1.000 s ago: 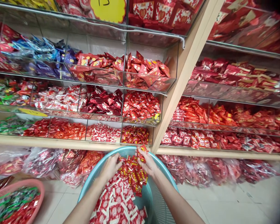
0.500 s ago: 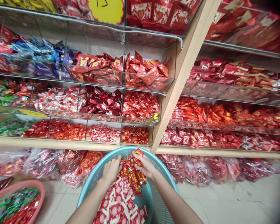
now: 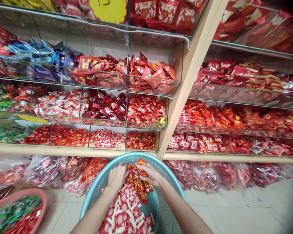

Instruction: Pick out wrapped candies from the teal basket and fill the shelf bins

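Note:
Both hands are inside a teal plastic basket (image 3: 136, 154) below me. Red-and-white wrapped candies (image 3: 124, 216) fill its left and front part. A pile of shiny red-and-yellow wrapped candies (image 3: 142, 190) lies at the back, partly over them. My left hand (image 3: 116, 178) is closed at the left edge of this pile; its fingertips are hidden, so I cannot make out what is in them. My right hand (image 3: 150, 174) is curled round some red-and-yellow candies at the pile's right side, with one packet showing above the thumb.
Clear-walled shelf bins of wrapped candies (image 3: 140, 140) rise in front, divided by a slanting wooden post (image 3: 185, 92). Bagged candies (image 3: 42, 170) sit under the bottom wooden ledge (image 3: 63, 149). A pink basket (image 3: 44, 201) stands on the tiled floor (image 3: 61, 217) at left.
My right hand has shifted slightly left with its candies, closer to my left hand. My left hand has barely moved. The view has drifted a little.

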Tool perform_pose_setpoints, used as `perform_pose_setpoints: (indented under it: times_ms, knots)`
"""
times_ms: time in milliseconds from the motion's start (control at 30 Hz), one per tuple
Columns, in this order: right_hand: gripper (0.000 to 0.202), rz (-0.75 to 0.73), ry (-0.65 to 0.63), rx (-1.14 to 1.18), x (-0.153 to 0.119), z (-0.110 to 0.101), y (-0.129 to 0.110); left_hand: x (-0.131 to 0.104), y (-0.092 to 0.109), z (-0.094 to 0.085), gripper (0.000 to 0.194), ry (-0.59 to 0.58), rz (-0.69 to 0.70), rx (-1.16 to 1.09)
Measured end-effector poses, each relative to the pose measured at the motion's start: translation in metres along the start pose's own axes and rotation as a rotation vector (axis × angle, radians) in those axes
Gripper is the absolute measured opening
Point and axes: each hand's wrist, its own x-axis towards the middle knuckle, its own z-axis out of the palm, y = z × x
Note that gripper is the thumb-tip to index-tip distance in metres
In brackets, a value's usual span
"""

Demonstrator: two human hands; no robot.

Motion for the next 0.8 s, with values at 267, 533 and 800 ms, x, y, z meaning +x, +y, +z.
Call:
perform_pose_setpoints:
  times_ms: [267,533,800]
  knots:
    - [0.036,0.029,0.004,-0.078,-0.004,0.001,0.0,0.002,-0.006,-0.003,0.029,0.174,0.037,-0.195]
    - [0.041,0.056,-0.106,-0.226,-0.012,0.009,-0.002,0.008,0.004,-0.008,0.031,0.239,0.179,-1.117]
    - [0.044,0.089,-0.176,-0.28,-0.011,0.01,0.002,0.008,0.01,-0.007,0.028,0.122,0.19,-1.195]
